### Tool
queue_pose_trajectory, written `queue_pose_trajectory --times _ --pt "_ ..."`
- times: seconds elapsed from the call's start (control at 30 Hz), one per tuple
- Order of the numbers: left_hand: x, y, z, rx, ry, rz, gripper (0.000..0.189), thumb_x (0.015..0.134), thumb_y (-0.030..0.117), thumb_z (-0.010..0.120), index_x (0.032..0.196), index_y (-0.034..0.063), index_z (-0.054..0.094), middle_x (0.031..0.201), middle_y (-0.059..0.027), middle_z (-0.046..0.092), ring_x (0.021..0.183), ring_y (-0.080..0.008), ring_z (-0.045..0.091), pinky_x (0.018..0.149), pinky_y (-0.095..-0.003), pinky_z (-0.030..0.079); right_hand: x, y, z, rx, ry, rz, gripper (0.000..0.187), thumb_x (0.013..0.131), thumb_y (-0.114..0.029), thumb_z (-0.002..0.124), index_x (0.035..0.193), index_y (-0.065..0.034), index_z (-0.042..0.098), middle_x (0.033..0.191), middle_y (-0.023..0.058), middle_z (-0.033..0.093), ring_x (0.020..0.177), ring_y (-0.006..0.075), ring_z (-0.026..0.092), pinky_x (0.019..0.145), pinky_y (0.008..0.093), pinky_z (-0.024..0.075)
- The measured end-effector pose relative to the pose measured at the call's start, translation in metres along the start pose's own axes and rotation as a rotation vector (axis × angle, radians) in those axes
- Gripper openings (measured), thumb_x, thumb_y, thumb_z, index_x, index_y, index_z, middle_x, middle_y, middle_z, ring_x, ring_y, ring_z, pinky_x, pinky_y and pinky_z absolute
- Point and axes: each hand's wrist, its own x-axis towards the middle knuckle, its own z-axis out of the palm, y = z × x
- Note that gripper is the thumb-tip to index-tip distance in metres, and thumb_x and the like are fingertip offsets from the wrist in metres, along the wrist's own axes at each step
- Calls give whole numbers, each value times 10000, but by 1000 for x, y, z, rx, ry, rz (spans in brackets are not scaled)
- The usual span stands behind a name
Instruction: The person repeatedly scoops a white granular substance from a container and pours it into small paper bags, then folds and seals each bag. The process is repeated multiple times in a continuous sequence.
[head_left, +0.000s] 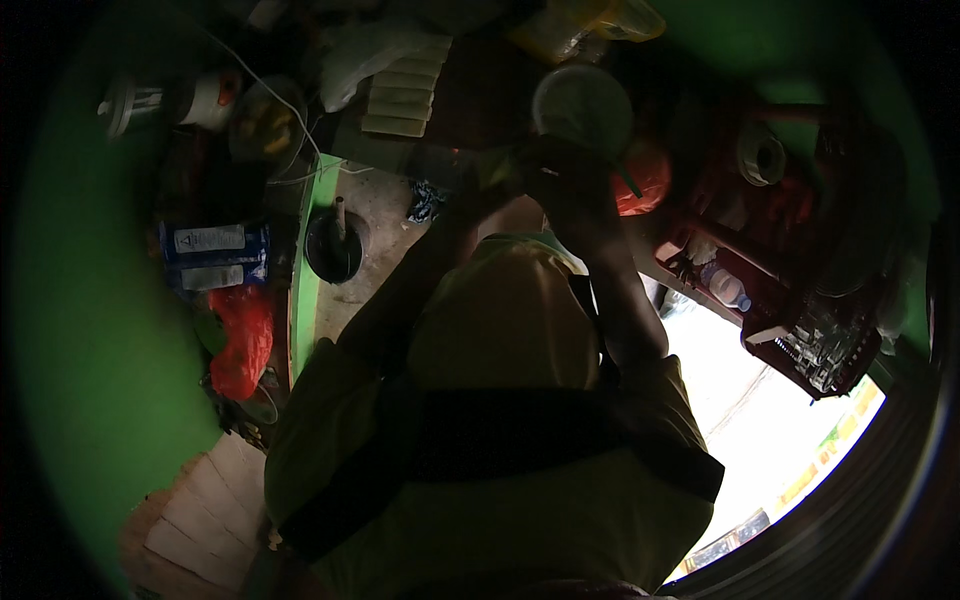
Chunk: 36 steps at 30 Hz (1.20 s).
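Both forearms reach forward and my hands meet in deep shadow at the counter's near side. My left hand (499, 184) is beside a small yellow-green thing (495, 166); whether the fingers grip it is too dark to tell. Close by on the right is my right hand (566, 176), its fingers curled inward, their contents hidden. Just beyond it sits a round pale tub or lid (583, 109). A row of pale, roll-shaped pieces (401, 94) lies farther off to the left, partly under a clear plastic bag (360, 64).
An orange-red plastic bag (645, 180) lies right of my hands. Farther right, a dark red rack (735, 247) holds a small bottle (726, 287) and glassware (821, 352). At left are a dark bucket (334, 247), a blue packet (215, 256), a red bag (244, 341) and a white cable (259, 79).
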Motion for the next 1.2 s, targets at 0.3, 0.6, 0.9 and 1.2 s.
queue_pose_trajectory --times 0.3,0.6,0.9,1.2 --pt "-26 12 -77 833 48 516 525 979 189 662 1437 -35 537 1398 -200 626 1320 -309 594 1116 -436 458 31 59 15 -594 -74 -264 251 994 -163 653 1191 -14 701 1152 101 695 1006 181 689 826 332 571" --pt "-36 -11 -150 1116 203 361 544 932 157 697 1409 -56 543 1285 -257 677 1250 -404 639 1125 -501 458 103 -17 6 -1408 85 -195 329 910 -195 656 1202 -45 653 1178 108 679 1071 281 683 935 401 567" --pt "-22 -65 -126 992 124 520 485 881 106 729 1327 6 568 1191 -218 659 1058 -414 666 1012 -514 526 177 53 -61 -1248 315 -352 304 932 -299 687 1130 -71 725 1133 187 716 1093 325 680 932 425 550" --pt "62 -65 -91 931 316 -122 472 897 100 726 1319 -21 554 1291 -205 649 1113 -305 695 902 -459 591 26 75 -78 -1290 513 -179 661 913 -419 733 1374 19 547 1345 287 599 1250 440 598 1055 497 486"
